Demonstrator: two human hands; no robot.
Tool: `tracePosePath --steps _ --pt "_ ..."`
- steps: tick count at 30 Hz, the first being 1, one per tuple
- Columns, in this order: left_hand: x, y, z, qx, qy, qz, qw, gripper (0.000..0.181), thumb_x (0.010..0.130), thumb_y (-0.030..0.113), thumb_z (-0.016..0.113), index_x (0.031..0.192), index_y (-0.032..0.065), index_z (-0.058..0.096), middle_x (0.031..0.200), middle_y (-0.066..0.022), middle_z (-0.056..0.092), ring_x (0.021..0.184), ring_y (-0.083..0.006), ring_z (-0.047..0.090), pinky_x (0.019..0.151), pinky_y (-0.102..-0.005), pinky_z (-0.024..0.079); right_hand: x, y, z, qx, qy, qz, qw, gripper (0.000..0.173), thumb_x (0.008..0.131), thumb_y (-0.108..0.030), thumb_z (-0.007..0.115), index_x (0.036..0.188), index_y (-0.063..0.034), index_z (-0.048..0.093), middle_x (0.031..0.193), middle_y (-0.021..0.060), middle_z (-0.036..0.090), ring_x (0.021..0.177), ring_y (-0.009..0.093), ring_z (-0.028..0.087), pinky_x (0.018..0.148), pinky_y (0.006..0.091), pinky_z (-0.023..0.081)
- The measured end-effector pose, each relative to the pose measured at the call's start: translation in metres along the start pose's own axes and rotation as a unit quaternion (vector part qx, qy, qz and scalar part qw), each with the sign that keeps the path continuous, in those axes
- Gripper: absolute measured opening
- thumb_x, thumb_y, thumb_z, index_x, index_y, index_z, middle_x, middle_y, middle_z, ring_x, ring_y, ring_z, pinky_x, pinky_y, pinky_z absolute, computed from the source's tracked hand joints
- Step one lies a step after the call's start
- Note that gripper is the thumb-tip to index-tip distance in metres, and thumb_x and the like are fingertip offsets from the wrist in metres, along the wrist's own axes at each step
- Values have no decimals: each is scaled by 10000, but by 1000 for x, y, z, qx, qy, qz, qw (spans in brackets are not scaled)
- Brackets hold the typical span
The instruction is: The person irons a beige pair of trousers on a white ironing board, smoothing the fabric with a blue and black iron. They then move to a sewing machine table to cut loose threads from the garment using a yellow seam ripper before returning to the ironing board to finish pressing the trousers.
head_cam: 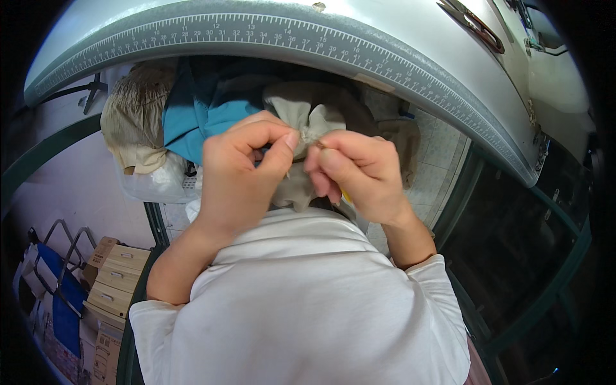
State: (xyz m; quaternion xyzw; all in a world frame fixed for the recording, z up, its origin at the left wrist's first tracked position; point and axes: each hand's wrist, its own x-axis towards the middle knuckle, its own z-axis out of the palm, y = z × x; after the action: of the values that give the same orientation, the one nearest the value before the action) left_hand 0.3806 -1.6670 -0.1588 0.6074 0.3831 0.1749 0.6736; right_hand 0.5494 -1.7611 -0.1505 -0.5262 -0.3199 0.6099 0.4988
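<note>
Between my two hands is a piece of beige-grey cloth (293, 185) with a gathered, frayed-looking edge. My left hand (245, 163) pinches that edge between thumb and forefinger. Just to the right, my right hand (358, 171) has its thumb and forefinger pressed together at the same edge, other fingers curled; its fingertips hide the exact grip. The cloth hangs in front of my white shirt, its upper folds lying towards the table. Something small and yellow (346, 196) peeks out beneath my right hand, mostly covered.
Ahead runs a pale table (404, 29) with a ruler-marked edge (231, 31); scissors (474, 24) lie on it. Below its edge are teal cloth (211, 115), an elasticated beige garment (137, 106) and a clear plastic bag (149, 180). A wooden drawer unit (115, 276) stands at lower left.
</note>
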Motion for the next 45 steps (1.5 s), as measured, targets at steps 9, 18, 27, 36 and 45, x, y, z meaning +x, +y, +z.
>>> tracePosePath --steps 9,18,27,36,45 --pt "1 -4 4 -65 25 4 998 201 976 98 587 950 -80 676 879 -67 649 668 -93 591 620 -222 486 14 -3 -19 -237 61 -241 939 309 718 -113 846 943 10 673 876 73 598 670 112 562 548 230 464" --pt "0 -1 -1 -145 -30 -39 988 264 1016 127 509 1016 -78 675 966 -84 647 826 -124 614 702 -240 510 35 8 -4 -380 52 -362 849 275 667 -107 858 865 -26 684 856 87 596 649 148 579 523 262 477" --pt "-1 -3 -3 -165 -23 -49 985 232 990 128 564 979 -62 696 917 -45 646 732 -74 584 634 -201 462 25 6 -15 -381 96 -319 862 164 740 50 740 774 1 588 755 99 624 605 185 589 533 263 462" --pt "5 8 0 -57 -66 -74 993 88 909 33 627 876 -37 669 796 15 608 617 -42 438 527 -213 353 15 2 -3 -281 70 -318 903 159 762 101 646 808 -1 533 689 98 597 516 173 542 497 256 456" --pt "4 6 -35 -116 -86 -61 988 67 913 9 625 882 -47 648 802 -10 584 645 -57 530 576 -199 443 -47 -20 -87 -562 139 -219 786 182 774 32 685 919 -44 606 723 96 638 588 184 625 554 271 497"
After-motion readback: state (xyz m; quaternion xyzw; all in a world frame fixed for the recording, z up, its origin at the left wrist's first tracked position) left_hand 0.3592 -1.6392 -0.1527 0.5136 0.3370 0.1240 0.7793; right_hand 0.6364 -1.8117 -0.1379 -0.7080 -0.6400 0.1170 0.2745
